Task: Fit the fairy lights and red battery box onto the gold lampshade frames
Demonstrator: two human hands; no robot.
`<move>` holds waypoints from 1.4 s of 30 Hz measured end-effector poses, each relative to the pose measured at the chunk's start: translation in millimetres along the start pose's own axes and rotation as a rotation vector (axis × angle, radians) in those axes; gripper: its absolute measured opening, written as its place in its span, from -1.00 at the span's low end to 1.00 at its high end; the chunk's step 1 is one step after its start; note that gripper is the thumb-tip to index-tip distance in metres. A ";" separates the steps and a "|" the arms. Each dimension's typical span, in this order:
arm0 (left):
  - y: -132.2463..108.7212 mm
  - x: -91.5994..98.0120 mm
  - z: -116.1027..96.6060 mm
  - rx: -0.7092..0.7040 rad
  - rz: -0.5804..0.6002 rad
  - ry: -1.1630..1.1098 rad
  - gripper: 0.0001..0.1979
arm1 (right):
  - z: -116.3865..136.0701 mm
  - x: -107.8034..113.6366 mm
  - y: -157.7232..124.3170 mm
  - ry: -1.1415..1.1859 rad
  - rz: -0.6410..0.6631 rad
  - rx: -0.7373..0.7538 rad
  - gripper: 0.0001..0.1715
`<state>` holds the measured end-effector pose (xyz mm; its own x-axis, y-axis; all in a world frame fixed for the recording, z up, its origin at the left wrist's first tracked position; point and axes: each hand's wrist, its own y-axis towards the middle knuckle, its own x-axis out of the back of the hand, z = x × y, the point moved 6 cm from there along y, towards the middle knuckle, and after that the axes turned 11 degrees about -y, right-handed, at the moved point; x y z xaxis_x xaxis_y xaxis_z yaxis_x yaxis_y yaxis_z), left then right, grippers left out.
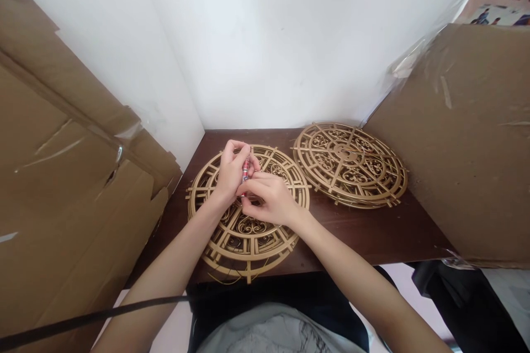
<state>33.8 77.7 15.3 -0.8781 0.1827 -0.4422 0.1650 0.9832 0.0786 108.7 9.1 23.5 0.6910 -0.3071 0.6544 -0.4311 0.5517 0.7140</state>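
Both my hands meet over the middle of a round gold openwork disc (232,237) lying flat on a dark brown table (372,231). My left hand (231,168) is closed around a small red and white tube (245,170), held upright. My right hand (267,198) is closed too, its fingers pinching the tube's lower end just above the disc's centre. What lies under my hands on the disc is hidden. A second gold openwork disc (350,164), the same in pattern, rests on the table to the right, untouched.
Large cardboard sheets stand on both sides: one at the left (62,187), one at the right (467,143) with clear tape on it. White walls form a corner behind the table. A black cable (95,317) crosses the lower left near my lap.
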 end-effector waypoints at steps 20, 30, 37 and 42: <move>-0.6 -1.0 -0.4 0.004 0.012 -0.002 -0.87 | 1.0 1.3 0.3 0.017 -0.033 0.009 -0.83; -0.3 0.3 0.1 0.001 0.014 -0.008 -0.87 | 0.6 1.2 0.2 0.006 -0.018 0.003 -0.83; -0.1 0.7 0.2 -0.008 0.008 -0.006 -0.87 | 1.1 1.8 0.6 0.009 -0.025 0.005 -0.83; -0.4 0.8 -0.3 -0.011 0.011 -0.004 -0.86 | -0.3 0.3 -0.1 -0.001 -0.014 -0.021 -0.82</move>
<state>32.8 77.4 15.3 -0.8747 0.1933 -0.4446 0.1695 0.9811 0.0930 109.2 9.2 23.6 0.6960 -0.3159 0.6448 -0.4092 0.5634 0.7177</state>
